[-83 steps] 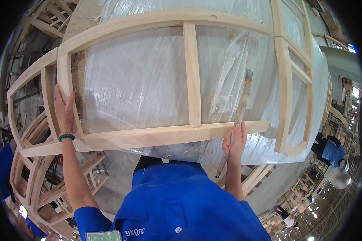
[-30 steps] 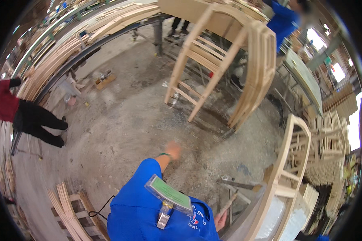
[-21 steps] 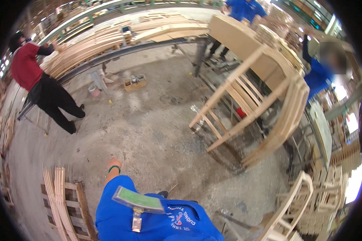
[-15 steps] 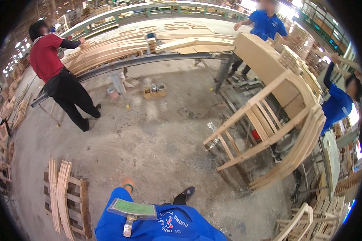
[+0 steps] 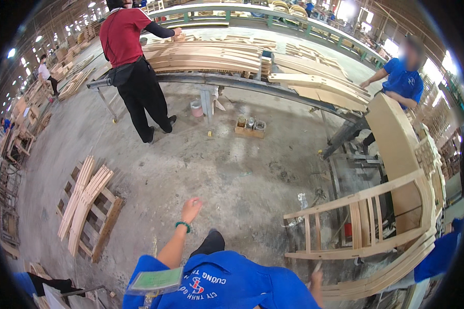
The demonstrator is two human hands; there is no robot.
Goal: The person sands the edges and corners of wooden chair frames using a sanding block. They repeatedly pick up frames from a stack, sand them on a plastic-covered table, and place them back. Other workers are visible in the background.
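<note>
My left hand (image 5: 192, 210), with a green bead bracelet on its wrist, hangs in front of me over the concrete floor. It holds nothing, and its fingers are loosely apart. At my lower right is my right hand (image 5: 316, 280), close to the lower rail of a pale wooden frame (image 5: 355, 252) with crossbars. One finger stretches up toward that rail; I cannot tell whether it touches. Several curved wooden pieces (image 5: 381, 283) lie side by side just beyond this hand.
Slatted pallet (image 5: 108, 224) with wooden strips (image 5: 87, 203) on my left. A long bench (image 5: 216, 79) stacked with boards crosses ahead. A person in red (image 5: 126, 38) and one in blue (image 5: 404, 82) stand there. A small box of jars (image 5: 250, 127) sits on the floor.
My view has turned right to left, so the bench and wooden frame now sit farther right. My left hand has swung forward, and my right hand has come into view beside the frame.
</note>
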